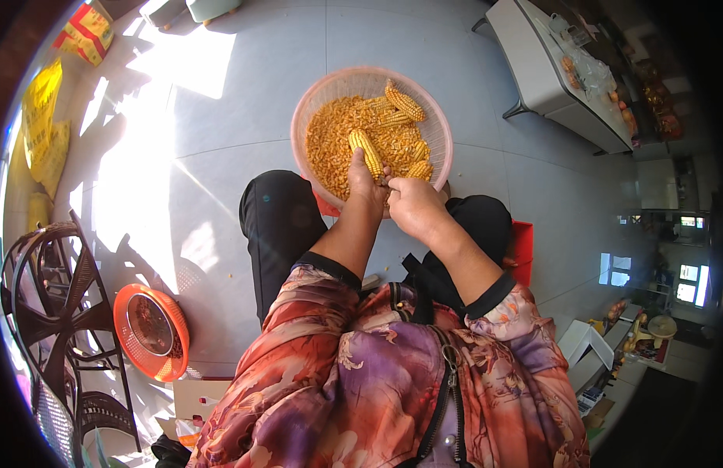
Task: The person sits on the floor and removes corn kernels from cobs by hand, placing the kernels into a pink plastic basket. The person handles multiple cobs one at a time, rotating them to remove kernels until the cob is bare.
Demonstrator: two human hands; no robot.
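An ear of dried yellow corn lies in my left hand, its tip pointing away from me and my thumb along its side. My right hand is curled at the near end of that ear. A small dark bit shows by its fingertips; whether it is a tool or the ear's stub I cannot tell. Both hands are over the near side of a pink plastic mesh basket. Loose corn kernels fill its bottom. Several more ears rest on the kernels along the far and right sides.
My knees flank the basket. Something red is beside my right leg. At left are an orange plastic basket holding a round sieve, a dark woven chair and yellow bags. A white table stands at the far right.
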